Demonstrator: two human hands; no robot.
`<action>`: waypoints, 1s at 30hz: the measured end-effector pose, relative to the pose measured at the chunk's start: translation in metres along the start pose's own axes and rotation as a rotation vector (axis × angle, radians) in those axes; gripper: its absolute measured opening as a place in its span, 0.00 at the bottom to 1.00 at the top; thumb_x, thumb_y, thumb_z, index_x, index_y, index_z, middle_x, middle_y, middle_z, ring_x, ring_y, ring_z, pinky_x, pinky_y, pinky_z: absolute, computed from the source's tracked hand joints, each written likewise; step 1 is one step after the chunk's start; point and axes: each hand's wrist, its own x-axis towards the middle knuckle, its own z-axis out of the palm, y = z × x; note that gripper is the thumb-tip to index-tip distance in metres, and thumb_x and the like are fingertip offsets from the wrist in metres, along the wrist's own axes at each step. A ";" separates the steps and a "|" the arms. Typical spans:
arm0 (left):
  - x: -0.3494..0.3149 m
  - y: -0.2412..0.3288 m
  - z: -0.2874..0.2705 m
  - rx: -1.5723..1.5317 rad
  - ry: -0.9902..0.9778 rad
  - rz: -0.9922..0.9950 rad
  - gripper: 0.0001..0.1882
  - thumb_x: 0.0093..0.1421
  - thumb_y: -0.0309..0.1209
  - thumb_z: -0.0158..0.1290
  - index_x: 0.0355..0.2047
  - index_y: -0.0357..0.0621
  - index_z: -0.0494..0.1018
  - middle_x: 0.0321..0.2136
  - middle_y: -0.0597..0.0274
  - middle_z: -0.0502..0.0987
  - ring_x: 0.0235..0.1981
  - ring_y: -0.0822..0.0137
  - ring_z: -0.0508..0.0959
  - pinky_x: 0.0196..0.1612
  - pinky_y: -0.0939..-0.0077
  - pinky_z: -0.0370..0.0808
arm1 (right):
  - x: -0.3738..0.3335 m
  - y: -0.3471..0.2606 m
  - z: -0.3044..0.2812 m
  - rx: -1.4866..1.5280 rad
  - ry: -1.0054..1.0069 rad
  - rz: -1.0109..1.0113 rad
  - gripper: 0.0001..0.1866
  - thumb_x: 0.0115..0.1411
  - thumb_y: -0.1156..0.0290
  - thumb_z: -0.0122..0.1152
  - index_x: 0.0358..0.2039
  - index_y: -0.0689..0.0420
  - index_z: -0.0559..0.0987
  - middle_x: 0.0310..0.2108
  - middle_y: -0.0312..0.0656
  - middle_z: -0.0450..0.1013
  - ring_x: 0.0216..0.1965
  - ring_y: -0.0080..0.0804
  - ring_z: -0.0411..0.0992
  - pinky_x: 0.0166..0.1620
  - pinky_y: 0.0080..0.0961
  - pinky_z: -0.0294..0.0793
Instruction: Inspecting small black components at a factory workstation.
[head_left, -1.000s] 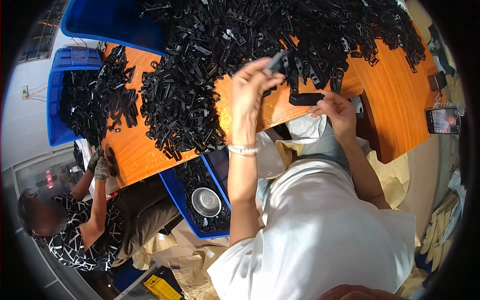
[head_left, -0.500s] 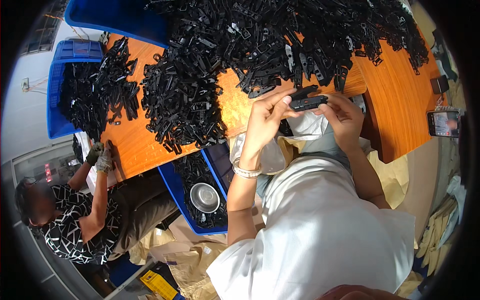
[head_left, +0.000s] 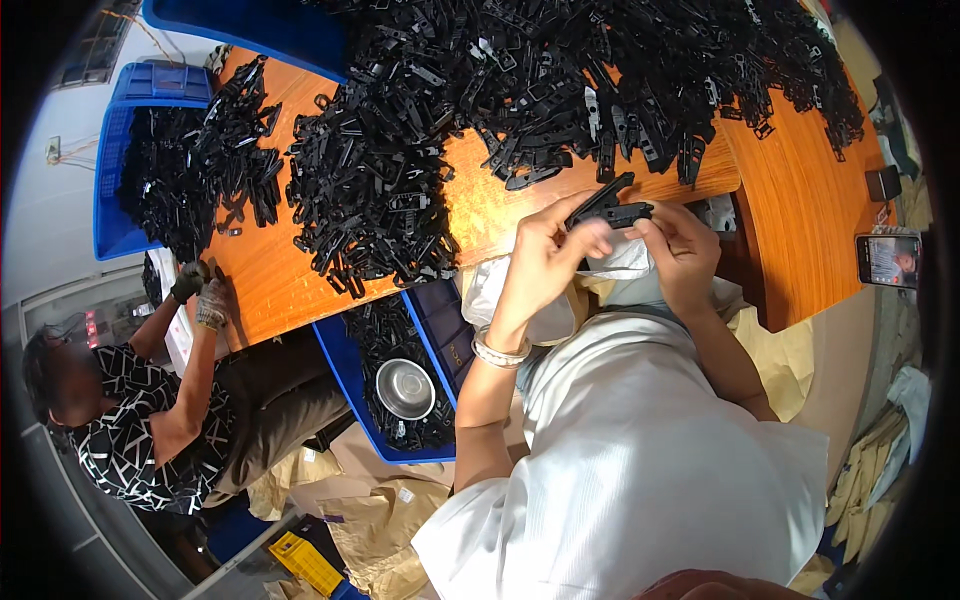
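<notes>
Above the near table edge, both my hands are at a long black plastic part (head_left: 627, 214). A second slim black piece (head_left: 606, 195) slants up from it; whether the two are joined I cannot make out. My right hand (head_left: 686, 252) pinches the right end between thumb and fingers. My left hand (head_left: 545, 250) has its fingers around the left end, with the thumb raised and smeared by motion. Just beyond my hands, a big heap of similar black plastic parts (head_left: 570, 110) covers the table (head_left: 495, 200).
Left of me, a blue crate (head_left: 385, 445) of black parts holds a metal bowl (head_left: 406, 388). A co-worker with gloved hands (head_left: 210, 303) sits at the far left by another blue crate (head_left: 112, 180). A phone (head_left: 888, 261) stands at the right edge.
The slanting black piece has tilted up more steeply away from the lower part. My left thumb has come off the part, and the left hand has turned slightly.
</notes>
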 end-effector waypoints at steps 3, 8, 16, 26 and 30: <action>-0.006 0.005 0.000 0.145 -0.017 0.081 0.15 0.53 0.23 0.48 0.41 0.29 0.66 0.24 0.55 0.75 0.23 0.72 0.76 0.28 0.82 0.73 | 0.002 -0.004 -0.003 -0.005 0.027 0.024 0.11 0.47 0.84 0.54 0.34 0.68 0.73 0.33 0.41 0.70 0.30 0.23 0.71 0.32 0.14 0.69; -0.014 0.006 -0.003 0.269 -0.038 0.089 0.17 0.50 0.21 0.50 0.42 0.32 0.66 0.22 0.53 0.74 0.23 0.70 0.76 0.26 0.81 0.73 | 0.024 -0.015 -0.010 0.035 -0.247 0.035 0.18 0.42 0.78 0.56 0.38 0.65 0.71 0.39 0.39 0.67 0.39 0.24 0.64 0.41 0.17 0.62; -0.014 0.000 -0.005 0.398 -0.017 0.176 0.15 0.49 0.22 0.51 0.39 0.31 0.68 0.23 0.51 0.74 0.21 0.69 0.76 0.24 0.82 0.72 | 0.022 -0.013 -0.011 -0.100 -0.229 0.023 0.13 0.46 0.81 0.55 0.35 0.64 0.73 0.34 0.38 0.67 0.32 0.22 0.63 0.37 0.16 0.62; -0.015 -0.012 -0.005 -0.020 -0.030 0.081 0.17 0.53 0.22 0.48 0.43 0.30 0.64 0.23 0.56 0.73 0.24 0.70 0.75 0.29 0.82 0.73 | 0.023 -0.016 0.001 0.087 -0.183 0.125 0.12 0.48 0.80 0.55 0.35 0.64 0.73 0.26 0.32 0.63 0.26 0.16 0.57 0.30 0.11 0.57; -0.017 -0.012 -0.009 0.005 -0.049 0.032 0.14 0.52 0.22 0.49 0.40 0.32 0.67 0.27 0.57 0.73 0.26 0.73 0.75 0.30 0.83 0.73 | 0.020 -0.011 -0.002 0.099 -0.258 0.149 0.14 0.47 0.81 0.55 0.38 0.64 0.73 0.23 0.31 0.62 0.23 0.15 0.56 0.28 0.12 0.57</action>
